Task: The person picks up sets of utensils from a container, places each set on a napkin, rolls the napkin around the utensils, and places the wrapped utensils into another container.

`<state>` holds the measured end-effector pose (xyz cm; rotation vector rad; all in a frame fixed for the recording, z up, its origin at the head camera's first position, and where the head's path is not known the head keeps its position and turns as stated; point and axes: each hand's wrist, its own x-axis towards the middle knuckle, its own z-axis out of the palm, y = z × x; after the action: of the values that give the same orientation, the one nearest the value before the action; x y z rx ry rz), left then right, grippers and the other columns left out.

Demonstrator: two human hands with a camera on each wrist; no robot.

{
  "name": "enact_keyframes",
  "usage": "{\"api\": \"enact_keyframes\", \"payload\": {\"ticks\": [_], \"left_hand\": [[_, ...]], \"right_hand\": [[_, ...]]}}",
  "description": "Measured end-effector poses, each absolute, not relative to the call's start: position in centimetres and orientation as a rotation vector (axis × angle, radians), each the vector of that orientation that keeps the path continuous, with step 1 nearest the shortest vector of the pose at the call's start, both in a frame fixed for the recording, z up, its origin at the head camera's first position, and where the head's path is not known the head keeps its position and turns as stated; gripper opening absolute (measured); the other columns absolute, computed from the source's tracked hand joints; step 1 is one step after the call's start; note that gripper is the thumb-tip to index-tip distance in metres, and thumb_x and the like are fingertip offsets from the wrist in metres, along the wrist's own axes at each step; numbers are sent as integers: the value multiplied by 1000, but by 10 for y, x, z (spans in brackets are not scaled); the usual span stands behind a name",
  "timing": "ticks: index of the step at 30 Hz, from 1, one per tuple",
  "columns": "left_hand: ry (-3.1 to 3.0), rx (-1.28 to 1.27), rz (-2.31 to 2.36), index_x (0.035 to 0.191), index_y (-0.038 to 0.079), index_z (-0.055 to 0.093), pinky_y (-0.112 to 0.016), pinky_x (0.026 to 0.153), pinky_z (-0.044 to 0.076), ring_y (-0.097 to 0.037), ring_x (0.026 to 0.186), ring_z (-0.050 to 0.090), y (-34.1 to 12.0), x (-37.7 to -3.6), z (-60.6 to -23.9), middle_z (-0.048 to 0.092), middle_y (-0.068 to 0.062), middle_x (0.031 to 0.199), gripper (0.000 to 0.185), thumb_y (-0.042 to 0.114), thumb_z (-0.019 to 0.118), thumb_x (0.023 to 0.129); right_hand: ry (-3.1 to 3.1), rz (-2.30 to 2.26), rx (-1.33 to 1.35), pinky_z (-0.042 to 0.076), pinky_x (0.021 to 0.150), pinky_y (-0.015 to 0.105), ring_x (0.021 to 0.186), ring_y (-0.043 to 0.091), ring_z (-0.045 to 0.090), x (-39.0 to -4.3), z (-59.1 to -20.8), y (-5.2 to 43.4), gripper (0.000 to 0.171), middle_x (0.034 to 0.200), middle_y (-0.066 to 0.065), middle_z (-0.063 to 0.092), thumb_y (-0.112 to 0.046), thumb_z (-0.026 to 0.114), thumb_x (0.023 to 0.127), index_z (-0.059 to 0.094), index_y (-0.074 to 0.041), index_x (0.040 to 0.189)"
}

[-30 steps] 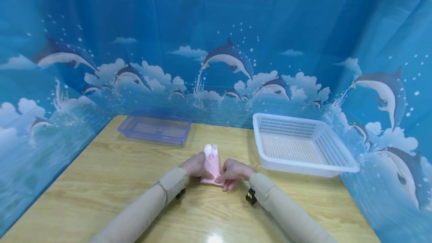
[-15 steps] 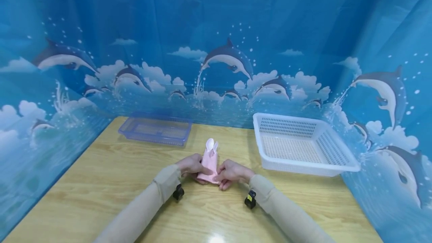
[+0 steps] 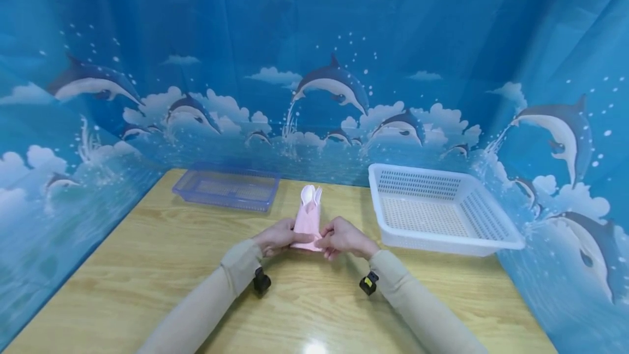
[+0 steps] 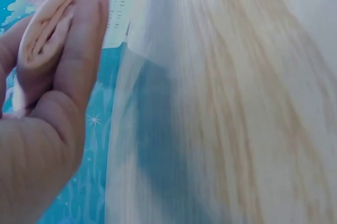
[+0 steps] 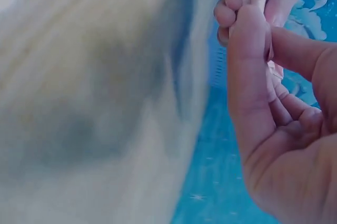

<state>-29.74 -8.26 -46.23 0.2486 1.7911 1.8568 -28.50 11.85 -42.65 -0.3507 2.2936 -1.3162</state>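
A folded pink napkin (image 3: 308, 223) is held up between both hands near the middle of the table. From its pocket-like top stick out a white spoon (image 3: 307, 194) and a white fork (image 3: 318, 196). My left hand (image 3: 279, 235) grips the napkin's lower left side, thumb across the front. At the lower right corner my right hand (image 3: 345, 238) pinches it between thumb and forefinger. The left wrist view shows the napkin's layered bottom edge (image 4: 45, 40) between thumb and fingers. In the right wrist view most of the napkin hides behind the fingers.
A purple plastic basket (image 3: 267, 201) stands at the back left of the wooden table (image 3: 147, 266). To the right is a larger white perforated basket (image 3: 452, 243). A blue dolphin-print curtain (image 3: 314, 26) encloses the back and sides.
Both hands have raised the napkin with its cutlery and moved it away from me. It tilted sideways midway, and now its front faces me again.
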Motion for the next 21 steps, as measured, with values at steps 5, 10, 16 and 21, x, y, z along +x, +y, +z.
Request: {"api": "enact_keyframes", "payload": {"ticks": [5, 10, 16, 21], "left_hand": [[1796, 249, 1951, 127, -7, 48, -28, 82, 57, -15, 88, 66, -77, -295, -454, 65, -11, 108, 45, 8, 68, 89], [1785, 241, 2043, 127, -9, 48, -32, 84, 58, -14, 87, 68, -77, -291, -445, 66, -11, 106, 45, 8, 66, 90], [1765, 279, 2101, 126, -10, 50, -30, 82, 58, -15, 88, 69, -77, -290, -443, 68, -9, 102, 43, 5, 65, 89], [1718, 264, 2155, 133, -9, 43, -34, 89, 57, -18, 93, 68, -75, -287, -440, 59, -27, 122, 52, 0, 63, 86]], "right_hand": [[2402, -1296, -410, 60, 59, 38, 57, 16, 64, -283, -413, 119, 11, 72, 10, 66, -8, 71, 86, 64, 0, 87], [2498, -1230, -405, 60, 56, 37, 58, 18, 64, -275, -406, 116, 18, 72, 10, 66, -22, 69, 91, 63, -4, 91], [2509, -1238, -414, 59, 55, 39, 62, 28, 69, -269, -407, 114, 34, 69, 9, 67, -31, 66, 93, 65, 3, 89], [2480, -1329, -466, 59, 55, 42, 57, 19, 65, -269, -408, 114, 26, 74, 16, 68, -22, 66, 93, 65, 2, 85]]}}
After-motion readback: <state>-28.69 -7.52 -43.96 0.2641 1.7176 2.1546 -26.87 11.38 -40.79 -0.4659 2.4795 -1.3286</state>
